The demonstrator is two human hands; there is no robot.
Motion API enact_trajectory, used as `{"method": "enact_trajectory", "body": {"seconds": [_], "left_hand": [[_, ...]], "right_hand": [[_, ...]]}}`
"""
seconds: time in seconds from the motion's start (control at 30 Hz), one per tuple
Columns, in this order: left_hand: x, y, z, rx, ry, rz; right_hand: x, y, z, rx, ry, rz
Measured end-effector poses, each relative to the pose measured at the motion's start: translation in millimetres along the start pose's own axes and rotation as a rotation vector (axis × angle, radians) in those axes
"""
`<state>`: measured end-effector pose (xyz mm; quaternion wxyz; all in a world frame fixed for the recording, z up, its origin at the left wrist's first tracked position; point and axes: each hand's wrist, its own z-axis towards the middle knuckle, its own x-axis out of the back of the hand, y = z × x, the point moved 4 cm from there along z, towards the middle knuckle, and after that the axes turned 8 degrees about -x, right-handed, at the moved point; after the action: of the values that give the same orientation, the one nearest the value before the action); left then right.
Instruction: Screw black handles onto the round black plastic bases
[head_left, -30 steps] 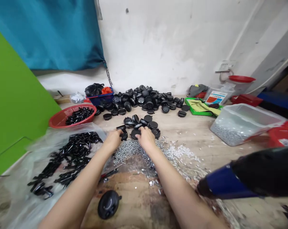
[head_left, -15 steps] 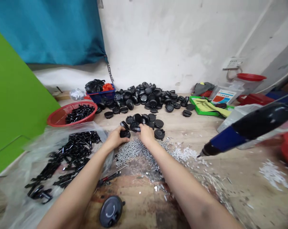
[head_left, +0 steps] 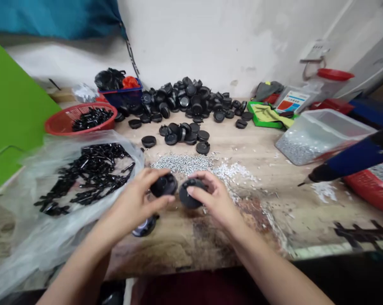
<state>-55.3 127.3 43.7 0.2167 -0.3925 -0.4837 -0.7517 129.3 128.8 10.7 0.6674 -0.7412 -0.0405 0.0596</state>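
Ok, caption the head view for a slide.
Left hand and right hand each hold a black disc near small metal parts.

Wooden table (head_left: 264, 146), stained near its front, bore screws (head_left: 181, 163), white bits (head_left: 234, 170) and black discs (head_left: 184, 101). At left lay a plastic sheet (head_left: 58, 233) and red basket (head_left: 56, 127); at right, green tray (head_left: 267, 124), clear bin (head_left: 334, 123).

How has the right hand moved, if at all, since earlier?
Yes, pulled back: the right hand, earlier at the far edge of the silver pile, is now on its near side.
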Motion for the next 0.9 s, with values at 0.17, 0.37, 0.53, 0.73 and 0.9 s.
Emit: {"method": "enact_trajectory", "body": {"seconds": [0.17,0.37,0.53,0.73,0.9], "left_hand": [[-61.7,18.5,-67.4,0.08,-0.202,-0.001],[-97.1,22.1,-90.1,0.113,-0.126,0.089],[-97.9,21.8,-80.3,0.113,-0.077,0.089],[-100.9,15.5,-76.1,0.112,-0.075,0.164],[-102.3,17.7,-75.2,0.096,-0.063,0.171]], "right_hand": [[16.4,48.1,-64.1,-0.066,0.14,-0.335],[14.8,59.6,-82.7,0.226,0.18,-0.918],[17.3,68.3,-75.3,0.326,0.125,-0.999],[16.9,68.4,-69.6,0.328,0.139,-1.115],[13.2,60.8,-66.3,0.27,0.129,-1.219]]}}
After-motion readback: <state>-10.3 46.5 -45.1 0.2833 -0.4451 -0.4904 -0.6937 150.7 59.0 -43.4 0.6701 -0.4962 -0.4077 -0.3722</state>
